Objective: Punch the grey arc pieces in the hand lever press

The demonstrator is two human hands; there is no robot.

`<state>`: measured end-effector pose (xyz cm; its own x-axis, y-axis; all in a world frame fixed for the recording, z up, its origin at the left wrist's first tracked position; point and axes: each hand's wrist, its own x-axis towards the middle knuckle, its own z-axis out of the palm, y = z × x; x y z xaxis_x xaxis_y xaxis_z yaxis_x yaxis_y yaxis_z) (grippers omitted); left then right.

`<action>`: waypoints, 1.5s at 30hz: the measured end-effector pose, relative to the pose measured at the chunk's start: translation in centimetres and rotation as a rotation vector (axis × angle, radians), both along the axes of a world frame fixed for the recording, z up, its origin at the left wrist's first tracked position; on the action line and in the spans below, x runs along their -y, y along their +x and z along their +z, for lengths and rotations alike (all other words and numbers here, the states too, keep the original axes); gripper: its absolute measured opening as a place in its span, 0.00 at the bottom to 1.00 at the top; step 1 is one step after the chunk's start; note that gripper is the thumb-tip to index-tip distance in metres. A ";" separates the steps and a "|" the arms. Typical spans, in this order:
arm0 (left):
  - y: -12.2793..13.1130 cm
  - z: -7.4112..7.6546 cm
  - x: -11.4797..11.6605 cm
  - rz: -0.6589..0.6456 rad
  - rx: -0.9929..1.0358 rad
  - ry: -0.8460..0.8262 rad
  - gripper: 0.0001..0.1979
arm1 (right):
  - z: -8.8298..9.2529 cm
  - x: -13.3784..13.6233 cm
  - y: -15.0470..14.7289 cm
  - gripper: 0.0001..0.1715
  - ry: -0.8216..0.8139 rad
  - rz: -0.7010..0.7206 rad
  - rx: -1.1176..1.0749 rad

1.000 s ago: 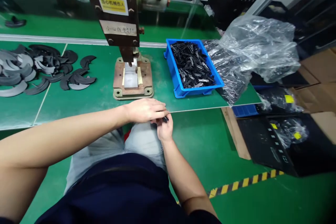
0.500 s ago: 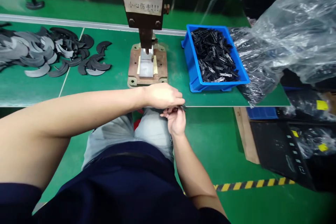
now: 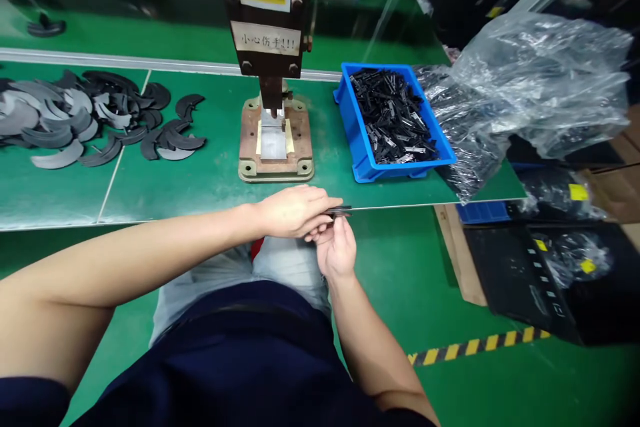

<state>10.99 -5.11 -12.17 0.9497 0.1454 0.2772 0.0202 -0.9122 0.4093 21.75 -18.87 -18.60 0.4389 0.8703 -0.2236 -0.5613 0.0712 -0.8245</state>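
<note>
Just in front of the table's edge, my left hand (image 3: 293, 211) and my right hand (image 3: 338, 248) meet over thin black strip-like parts (image 3: 342, 211). The left hand lies on top, its fingers stretched along the strips and closed on them. From below, the fingers of my right hand pinch the same parts. How many there are is hidden by the fingers. Beyond my hands stands a press (image 3: 273, 90) with a metal block (image 3: 273, 143) on its base plate (image 3: 249, 140). The press tool hangs over that block.
At right stands a blue bin (image 3: 360, 147) filled with small black parts (image 3: 395, 117). Clear plastic bags (image 3: 540, 87) lie beside it. Curved dark grey pieces (image 3: 65, 117) are heaped on the green table (image 3: 210, 193) at left. Dark boxes (image 3: 505, 267) are at lower right.
The camera view has tilted up slightly, showing more of the press. My left hand has flattened, with its fingers stretched further along the black strips, which now show more clearly.
</note>
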 end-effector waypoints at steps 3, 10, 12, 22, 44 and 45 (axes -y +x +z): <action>-0.1 0.5 0.5 0.027 0.010 -0.130 0.24 | 0.8 0.0 0.3 0.19 0.003 0.035 0.056; -1.0 1.6 -1.0 0.033 -0.012 -0.743 0.19 | 2.2 1.2 2.7 0.17 0.004 0.156 0.298; -1.4 1.7 -1.3 -0.009 -0.028 -0.935 0.19 | 2.8 1.6 3.1 0.17 0.005 0.200 0.344; -3.0 2.8 0.4 -0.100 -0.083 -1.440 0.18 | 4.4 1.1 2.9 0.21 -0.003 0.275 0.409; -3.7 -5.1 7.8 0.276 0.403 -0.284 0.20 | 3.7 1.0 5.2 0.19 -0.156 0.295 0.678; -3.6 -5.2 8.0 0.288 0.410 -0.323 0.19 | 3.6 1.0 5.3 0.19 -0.157 0.307 0.699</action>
<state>7.35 -13.12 -17.39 0.6839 0.5195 0.5122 0.0300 -0.7215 0.6918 27.05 -19.88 -15.02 0.2679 0.9566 -0.1149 0.1168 -0.1506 -0.9817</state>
